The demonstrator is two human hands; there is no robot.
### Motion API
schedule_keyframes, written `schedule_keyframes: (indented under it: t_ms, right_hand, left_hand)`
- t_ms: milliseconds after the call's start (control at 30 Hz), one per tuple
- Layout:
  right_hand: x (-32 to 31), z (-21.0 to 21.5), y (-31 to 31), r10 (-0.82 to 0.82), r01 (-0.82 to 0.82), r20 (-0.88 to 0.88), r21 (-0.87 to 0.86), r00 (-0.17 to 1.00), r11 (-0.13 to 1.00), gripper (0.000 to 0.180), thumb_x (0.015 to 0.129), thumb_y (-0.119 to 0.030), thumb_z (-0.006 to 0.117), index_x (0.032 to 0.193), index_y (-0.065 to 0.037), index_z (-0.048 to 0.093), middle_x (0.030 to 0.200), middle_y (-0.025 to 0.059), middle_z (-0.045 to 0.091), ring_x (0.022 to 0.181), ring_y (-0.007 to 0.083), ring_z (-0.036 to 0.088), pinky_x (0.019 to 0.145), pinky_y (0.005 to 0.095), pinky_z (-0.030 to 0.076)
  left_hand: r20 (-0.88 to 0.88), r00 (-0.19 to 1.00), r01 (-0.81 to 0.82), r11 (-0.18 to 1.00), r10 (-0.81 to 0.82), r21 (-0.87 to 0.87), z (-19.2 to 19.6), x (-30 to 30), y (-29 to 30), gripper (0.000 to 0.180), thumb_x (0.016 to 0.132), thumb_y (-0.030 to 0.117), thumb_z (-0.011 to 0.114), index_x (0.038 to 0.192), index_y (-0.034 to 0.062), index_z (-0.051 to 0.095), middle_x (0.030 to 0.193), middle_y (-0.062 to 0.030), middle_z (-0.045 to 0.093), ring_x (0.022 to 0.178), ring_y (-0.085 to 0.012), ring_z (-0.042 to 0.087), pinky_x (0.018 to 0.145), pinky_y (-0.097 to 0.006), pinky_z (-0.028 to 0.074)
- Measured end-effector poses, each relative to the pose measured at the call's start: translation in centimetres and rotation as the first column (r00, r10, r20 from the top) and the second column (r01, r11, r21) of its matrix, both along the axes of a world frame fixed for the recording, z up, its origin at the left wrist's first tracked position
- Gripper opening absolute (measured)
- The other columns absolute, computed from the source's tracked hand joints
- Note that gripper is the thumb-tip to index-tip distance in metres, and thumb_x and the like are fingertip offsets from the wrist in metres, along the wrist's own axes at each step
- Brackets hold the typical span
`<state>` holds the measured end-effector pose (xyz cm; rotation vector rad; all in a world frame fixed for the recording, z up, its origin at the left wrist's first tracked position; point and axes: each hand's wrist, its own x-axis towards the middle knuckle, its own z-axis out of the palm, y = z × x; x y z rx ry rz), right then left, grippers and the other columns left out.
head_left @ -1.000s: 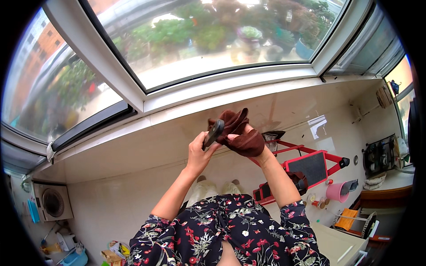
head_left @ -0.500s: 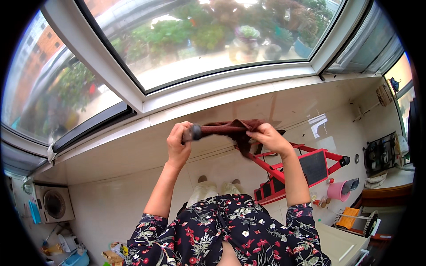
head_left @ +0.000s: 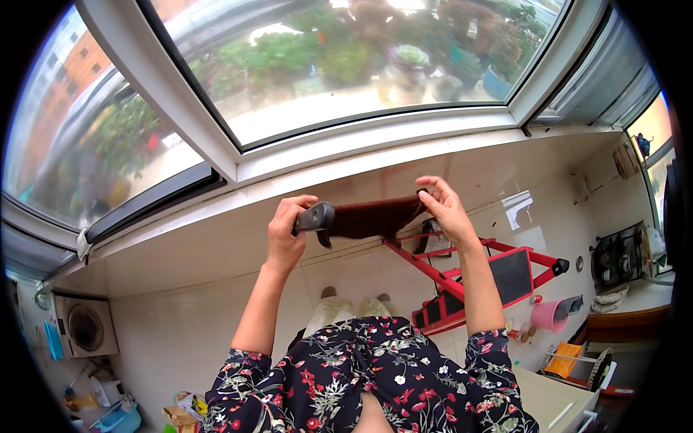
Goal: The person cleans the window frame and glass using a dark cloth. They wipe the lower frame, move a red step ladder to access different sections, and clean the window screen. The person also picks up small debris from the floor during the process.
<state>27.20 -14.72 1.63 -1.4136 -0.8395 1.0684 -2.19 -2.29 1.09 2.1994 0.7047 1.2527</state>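
In front of me, below the window sill, my left hand (head_left: pixel 286 234) is closed round a dark grey piece with a rounded end (head_left: pixel 316 217), like a handle; its full shape is hidden. A dark brown cloth (head_left: pixel 369 219) stretches from this piece toward the right, with its lower edge hanging loose. At the cloth's upper right corner, my right hand (head_left: pixel 447 211) pinches it between thumb and fingers, the other fingers raised. Whether the cloth is fixed to the grey piece or just lies against it, I cannot tell.
A red folding step ladder (head_left: pixel 462 285) stands below my right forearm. Ahead runs a white window sill (head_left: pixel 375 155) under large panes. A pink bucket (head_left: pixel 548 315) is at the right, a washing machine (head_left: pixel 84 325) at the far left.
The brown cloth was bunched up and is now spread out between my hands. My right hand has moved up and a little to the right; the left has barely shifted.
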Motion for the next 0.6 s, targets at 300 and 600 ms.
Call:
schedule_keyframes:
  t_ms: [300, 600]
  right_hand:
    - [-2.1, 1.4, 1.8, -0.136, -0.125, 0.871, 0.218, 0.472, 0.968, 0.015, 0.078, -0.012, 0.069, 0.085, 0.001, 0.066, 0.094, 0.0128, 0.063, 0.085, 0.0287, 0.062, 0.074, 0.0350, 0.049]
    - [-13.2, -0.9, 3.7, 0.213, -0.236, 0.107, 0.323, 0.971, 0.916, 0.034, 0.084, -0.006, 0.068, 0.115, 0.003, 0.057, 0.110, 0.0106, 0.064, 0.108, 0.0196, 0.060, 0.096, 0.0310, 0.046]
  left_hand:
    - [-0.011, 0.995, -0.097, 0.989, 0.096, -0.112, -0.6, -2.4, 0.5, 0.014, 0.076, -0.014, 0.057, 0.083, -0.0012, 0.055, 0.085, -0.0099, 0.063, 0.079, -0.0211, 0.060, 0.070, -0.028, 0.048]
    - [0.211, 0.976, 0.102, 0.732, 0.058, -0.673, 0.6, 0.6, -3.8, 0.020, 0.085, 0.003, 0.065, 0.073, 0.0001, 0.049, 0.077, -0.0002, 0.060, 0.069, -0.0069, 0.052, 0.061, -0.025, 0.045]
